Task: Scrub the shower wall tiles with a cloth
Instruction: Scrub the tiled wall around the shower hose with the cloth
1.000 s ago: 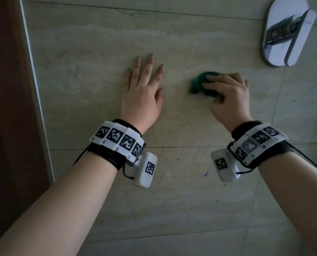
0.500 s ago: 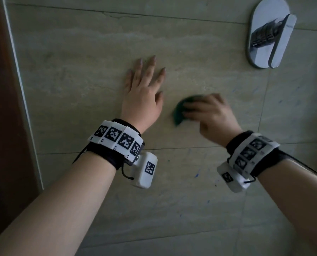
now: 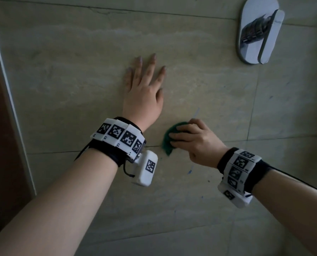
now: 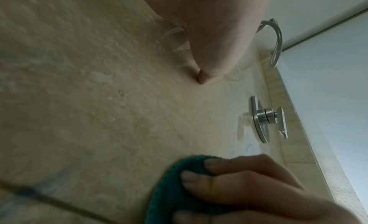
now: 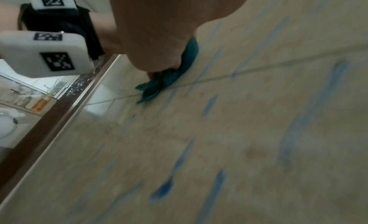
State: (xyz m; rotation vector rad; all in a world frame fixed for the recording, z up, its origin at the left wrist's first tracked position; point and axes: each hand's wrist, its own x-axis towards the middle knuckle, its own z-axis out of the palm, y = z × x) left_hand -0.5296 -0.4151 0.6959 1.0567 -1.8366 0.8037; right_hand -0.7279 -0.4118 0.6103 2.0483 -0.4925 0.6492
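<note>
Pressing flat against the beige wall tiles (image 3: 65,74), the left hand (image 3: 143,93) had its fingers straight and spread, palm to the stone, holding nothing. Just below and to the right of it, near its wrist, the right hand (image 3: 194,143) was curled over a bunched green cloth (image 3: 167,141), fingertips (image 4: 212,163) digging into the top of the wad and pushing it onto the tile. The cloth lay on a horizontal grout line (image 3: 61,151), with most of it peeking out on the left side of the right hand's fingers. From the right wrist view the cloth (image 5: 167,79) was squeezed between the heel of that hand and the wall, its loose edge trailing past the grout joint.

Blue streaks (image 5: 314,104) marked the tile around and below the right hand, one thin streak (image 3: 195,115) rising just above its knuckles. Well above and to the right of both hands, a chrome shower valve (image 3: 259,30) with a flat lever sat on the wall. Beyond the left hand, at the far left, a pale trim strip (image 3: 10,100) met a dark brown panel (image 3: 0,145). Both wrists wore black bands with white marker blocks (image 3: 117,133).
</note>
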